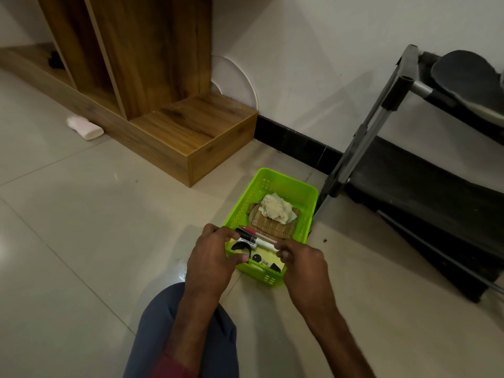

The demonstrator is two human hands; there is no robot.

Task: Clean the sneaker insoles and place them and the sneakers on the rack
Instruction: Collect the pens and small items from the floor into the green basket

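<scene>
Head view. Insole [463,75] lies on the rack [422,173] top tier, far right. Looks thin, light, floppy; best taken at the heel edge. Left hand [210,257] fingers curl over the green basket [286,184] rim. Right hand [305,266] fingers curled at the near rim, hold unclear.

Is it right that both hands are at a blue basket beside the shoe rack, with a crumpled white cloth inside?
No: the head view shows the basket is green, not blue. The left hand and right hand are at it, beside the shoe rack, crumpled white cloth inside.
</scene>
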